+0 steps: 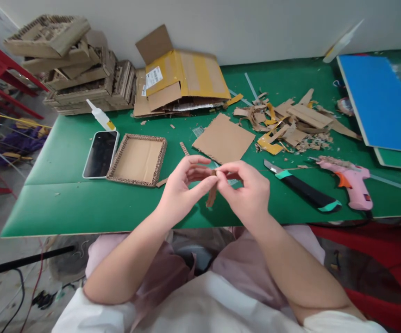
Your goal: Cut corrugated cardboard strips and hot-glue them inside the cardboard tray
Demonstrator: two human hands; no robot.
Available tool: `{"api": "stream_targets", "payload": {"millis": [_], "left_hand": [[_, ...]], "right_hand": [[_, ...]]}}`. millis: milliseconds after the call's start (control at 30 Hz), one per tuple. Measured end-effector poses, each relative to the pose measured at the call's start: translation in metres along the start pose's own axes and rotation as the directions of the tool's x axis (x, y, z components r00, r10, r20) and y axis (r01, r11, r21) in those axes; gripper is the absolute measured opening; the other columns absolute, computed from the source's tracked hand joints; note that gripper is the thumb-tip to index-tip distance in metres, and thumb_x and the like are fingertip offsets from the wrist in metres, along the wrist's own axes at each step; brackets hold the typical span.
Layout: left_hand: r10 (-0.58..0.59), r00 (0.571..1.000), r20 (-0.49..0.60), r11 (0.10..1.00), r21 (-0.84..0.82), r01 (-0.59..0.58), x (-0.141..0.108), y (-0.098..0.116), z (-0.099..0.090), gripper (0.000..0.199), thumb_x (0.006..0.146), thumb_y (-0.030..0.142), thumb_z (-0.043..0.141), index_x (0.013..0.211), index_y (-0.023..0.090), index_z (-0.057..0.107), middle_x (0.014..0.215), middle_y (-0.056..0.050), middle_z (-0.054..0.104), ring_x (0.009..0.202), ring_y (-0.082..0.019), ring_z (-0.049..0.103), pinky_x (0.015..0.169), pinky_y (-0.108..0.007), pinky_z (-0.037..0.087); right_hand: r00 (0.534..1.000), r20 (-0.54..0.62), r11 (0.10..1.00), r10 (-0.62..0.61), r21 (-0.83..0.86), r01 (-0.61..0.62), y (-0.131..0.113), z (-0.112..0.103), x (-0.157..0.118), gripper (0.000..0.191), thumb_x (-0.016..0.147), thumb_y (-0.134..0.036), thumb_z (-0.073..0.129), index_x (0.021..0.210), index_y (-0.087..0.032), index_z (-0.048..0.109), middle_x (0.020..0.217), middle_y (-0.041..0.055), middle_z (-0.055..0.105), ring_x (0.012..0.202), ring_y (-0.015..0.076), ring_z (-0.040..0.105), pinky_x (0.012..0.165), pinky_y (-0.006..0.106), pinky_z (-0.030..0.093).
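Observation:
Both hands meet above the front of the green table, pinching a narrow cardboard strip [211, 198] whose lower end hangs toward me. My left hand [190, 182] has its thumb and fingertips on the strip's upper end. Against the same end, my right hand [244, 185] presses thumb and forefinger together; the fingers partly hide the strip. Just beyond them lies a square cardboard piece [224, 138]. To the left rests a shallow cardboard tray [138, 159] with a corrugated rim. Another short strip [184, 148] lies between tray and square.
A phone [100, 155] and glue bottle [100, 115] lie left. Stacked cardboard frames [78, 69] and a torn box [197, 76] stand behind. Right are cardboard scraps [291, 120], a utility knife [304, 187], a pink glue gun [355, 178] and a blue board [377, 101].

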State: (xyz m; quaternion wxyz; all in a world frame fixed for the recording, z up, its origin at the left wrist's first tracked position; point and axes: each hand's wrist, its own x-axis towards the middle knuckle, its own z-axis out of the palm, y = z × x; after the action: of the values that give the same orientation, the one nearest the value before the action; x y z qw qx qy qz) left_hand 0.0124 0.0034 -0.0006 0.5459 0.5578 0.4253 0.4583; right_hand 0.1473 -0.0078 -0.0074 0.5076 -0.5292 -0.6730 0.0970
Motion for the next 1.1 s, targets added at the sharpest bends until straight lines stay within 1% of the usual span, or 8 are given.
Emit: {"api": "stream_targets", "payload": {"millis": [133,267,367,433,567,833,967,1100], "left_hand": [[-0.064,0.994,0.085,0.991,0.12,0.054,0.001,-0.007,-0.001,0.012,0.075,0.027,0.063,0.083,0.019,0.061,0.077,-0.001,0.066,0.07,-0.012,0.063,0.064,-0.023,0.051],[-0.041,0.997,0.072,0.964,0.264,0.02,0.004,-0.014,-0.007,0.013,0.079,0.029,0.056,0.084,0.02,0.065,0.069,0.001,0.066,0.058,-0.012,0.059,0.052,-0.022,0.045],[-0.011,0.989,0.148,0.88,0.471,-0.06,0.008,-0.024,-0.012,0.014,0.081,0.027,0.055,0.083,0.022,0.068,0.076,0.0,0.069,0.066,-0.015,0.062,0.057,-0.024,0.046],[-0.018,0.971,0.239,0.793,0.595,-0.132,0.01,-0.032,-0.014,0.015,0.081,0.026,0.055,0.081,0.023,0.069,0.078,0.0,0.07,0.07,-0.017,0.063,0.06,-0.025,0.046],[0.1,0.934,0.342,0.548,0.765,-0.339,0.008,-0.038,-0.019,0.019,0.084,0.028,0.052,0.087,0.02,0.07,0.084,-0.006,0.068,0.081,-0.021,0.062,0.078,-0.035,0.049],[0.292,0.842,0.453,0.184,0.838,-0.514,-0.051,-0.028,-0.026,0.024,0.085,0.023,0.05,0.099,0.01,0.065,0.101,-0.015,0.064,0.098,-0.025,0.059,0.085,-0.039,0.051],[0.269,0.85,0.454,0.185,0.841,-0.508,-0.077,-0.036,-0.025,0.023,0.083,0.023,0.052,0.099,0.012,0.065,0.107,-0.015,0.063,0.103,-0.027,0.058,0.085,-0.039,0.052],[0.264,0.886,0.381,0.203,0.876,-0.437,-0.077,-0.038,-0.038,0.026,0.082,0.022,0.053,0.104,0.011,0.063,0.109,-0.015,0.063,0.104,-0.027,0.058,0.086,-0.04,0.051]], "right_hand": [[0.923,0.129,0.873,0.362,0.301,-0.384,0.008,-0.001,0.003,0.007,0.077,-0.027,0.055,0.074,-0.021,0.058,0.07,-0.0017,0.063,0.058,0.009,0.058,0.053,0.021,0.05],[0.854,0.314,0.753,0.414,0.408,-0.515,0.024,-0.011,0.009,0.019,0.077,-0.038,0.058,0.08,-0.019,0.061,0.072,0.0003,0.064,0.064,0.0115,0.061,0.054,0.023,0.052],[0.908,0.139,0.885,0.396,0.205,-0.417,0.043,-0.038,0.012,0.026,0.079,-0.043,0.056,0.088,-0.02,0.064,0.084,0.0031,0.066,0.075,0.0138,0.063,0.064,0.027,0.053],[0.937,0.089,0.937,0.339,-0.118,-0.328,0.061,-0.063,0.009,0.027,0.079,-0.042,0.057,0.092,-0.02,0.064,0.089,0.0048,0.067,0.081,0.0173,0.063,0.074,0.034,0.052],[0.933,0.248,0.775,0.263,-0.63,-0.051,0.1,-0.105,-0.009,0.043,0.08,-0.053,0.05,0.094,-0.015,0.067,0.094,0.0123,0.066,0.092,0.0299,0.06,0.083,0.048,0.046],[0.886,0.426,0.643,0.18,-0.733,0.222,0.124,-0.113,-0.029,0.043,0.088,-0.034,0.034,0.113,-0.013,0.062,0.095,0.0148,0.06,0.083,0.0274,0.06,0.066,0.04,0.049],[0.915,0.394,0.637,0.082,-0.727,0.256,0.12,-0.117,-0.027,0.038,0.083,-0.03,0.04,0.11,-0.018,0.063,0.098,0.0139,0.062,0.083,0.0236,0.061,0.065,0.034,0.048],[0.92,0.382,0.736,0.089,-0.648,0.198,0.101,-0.116,-0.021,0.04,0.078,-0.018,0.042,0.115,-0.021,0.056,0.1,0.0139,0.064,0.094,0.0225,0.061,0.076,0.032,0.047]]}}
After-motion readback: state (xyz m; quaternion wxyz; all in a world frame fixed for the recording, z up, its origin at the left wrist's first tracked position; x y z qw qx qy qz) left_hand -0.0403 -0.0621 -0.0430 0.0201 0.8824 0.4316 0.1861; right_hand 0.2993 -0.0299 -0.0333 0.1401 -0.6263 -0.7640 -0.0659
